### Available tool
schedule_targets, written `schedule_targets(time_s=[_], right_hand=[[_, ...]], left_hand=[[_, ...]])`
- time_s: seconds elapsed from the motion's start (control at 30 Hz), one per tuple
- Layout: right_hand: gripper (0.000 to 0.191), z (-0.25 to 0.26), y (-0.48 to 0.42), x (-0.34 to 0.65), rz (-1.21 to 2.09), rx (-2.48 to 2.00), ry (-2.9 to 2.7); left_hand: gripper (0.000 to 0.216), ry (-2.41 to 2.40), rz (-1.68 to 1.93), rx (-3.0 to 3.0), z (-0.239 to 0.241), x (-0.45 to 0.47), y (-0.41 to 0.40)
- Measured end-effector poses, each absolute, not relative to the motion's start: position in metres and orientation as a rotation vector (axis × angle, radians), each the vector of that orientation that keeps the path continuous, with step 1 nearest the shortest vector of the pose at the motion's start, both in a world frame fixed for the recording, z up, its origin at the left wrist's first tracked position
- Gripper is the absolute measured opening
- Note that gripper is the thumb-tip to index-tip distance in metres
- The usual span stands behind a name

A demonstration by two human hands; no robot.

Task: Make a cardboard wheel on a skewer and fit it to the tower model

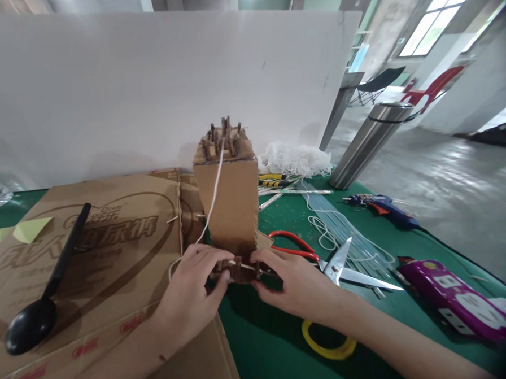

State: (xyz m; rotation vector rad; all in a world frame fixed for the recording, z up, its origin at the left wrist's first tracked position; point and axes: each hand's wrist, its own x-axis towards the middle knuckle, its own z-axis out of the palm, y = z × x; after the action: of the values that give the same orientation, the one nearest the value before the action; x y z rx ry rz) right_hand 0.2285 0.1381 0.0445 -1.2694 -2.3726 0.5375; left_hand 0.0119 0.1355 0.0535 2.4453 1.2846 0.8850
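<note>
A tall brown cardboard box (230, 205) stands upright on the green table, with small cardboard tabs (227, 137) on its top. White string (216, 186) runs from those tabs down the box's front towards my left hand (196, 280). At the box's foot, my left hand pinches the left end of a small dark cardboard piece (242, 273). My right hand (285, 275) closes its fingers on the right end of that piece. Something thin and pale crosses the piece between my fingertips; whether string or stick, I cannot tell. Red-handled scissors (335, 264) lie open behind my right hand.
Flattened cardboard (125, 264) covers the left side, with a black spoon (31, 325) on it. To the right are clear glue sticks (343, 224), a glue gun (381, 208), a steel flask (367, 147), a purple box (458, 297) and a yellow tape roll (329, 352).
</note>
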Motion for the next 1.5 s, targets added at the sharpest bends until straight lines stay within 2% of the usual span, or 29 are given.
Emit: schedule_targets(time_s=[0.13, 0.4, 0.6, 0.9, 1.2, 1.5], right_hand=[[0.021, 0.045, 0.135, 0.245, 0.527, -1.260, -2.334], [0.011, 0.037, 0.117, 0.277, 0.398, -1.301, -2.437], [0.011, 0.030, 0.107, 0.274, 0.116, -1.335, -2.468], [0.013, 0.024, 0.105, 0.267, -0.098, -1.263, -2.308], [0.014, 0.017, 0.111, 0.267, -0.132, -1.211, -2.193], [0.015, 0.018, 0.114, 0.266, -0.107, -1.176, -2.207]], left_hand=[[0.023, 1.307, 0.930, 2.427, 0.053, 0.011, 0.133], [0.034, 1.092, 0.581, 2.455, 0.054, 0.013, 0.128], [0.036, 1.036, 0.352, 2.651, 0.050, 0.017, 0.127], [0.011, 0.994, 0.380, 2.778, 0.051, 0.021, 0.124], [0.017, 1.104, 0.364, 2.672, 0.063, 0.042, 0.124], [0.026, 1.125, 0.527, 2.495, 0.054, 0.043, 0.128]])
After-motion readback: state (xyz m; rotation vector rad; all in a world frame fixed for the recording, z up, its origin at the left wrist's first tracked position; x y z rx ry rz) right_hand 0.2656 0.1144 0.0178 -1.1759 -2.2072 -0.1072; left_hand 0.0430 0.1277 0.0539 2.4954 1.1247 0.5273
